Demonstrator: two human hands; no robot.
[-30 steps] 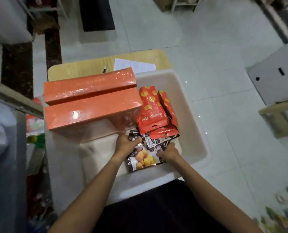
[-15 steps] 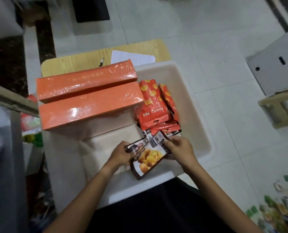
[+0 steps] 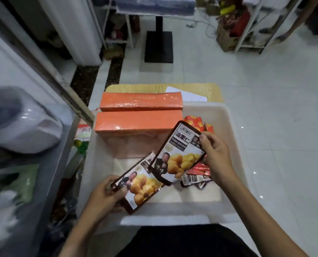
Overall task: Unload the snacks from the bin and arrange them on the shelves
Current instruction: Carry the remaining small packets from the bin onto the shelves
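The left hand (image 3: 106,195) and the right hand (image 3: 214,154) each hold one chestnut pouch (image 3: 180,154) above the white bin (image 3: 234,145), fingers closed on its edge, probably to carry both out together. The pouches are dark-bordered and glossy, with yellow kernels printed.

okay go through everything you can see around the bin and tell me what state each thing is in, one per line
left hand: grips the lower chestnut pack, lifted over the bin
lower chestnut pack: sealed, tilted, held up
right hand: pinches the upper chestnut pack by its right edge
upper chestnut pack: sealed, tilted, overlapping the lower one
white bin: open-topped, partly unloaded
orange boxes: two, wrapped, lying flat across the bin's far left
red packets: lying in the bin
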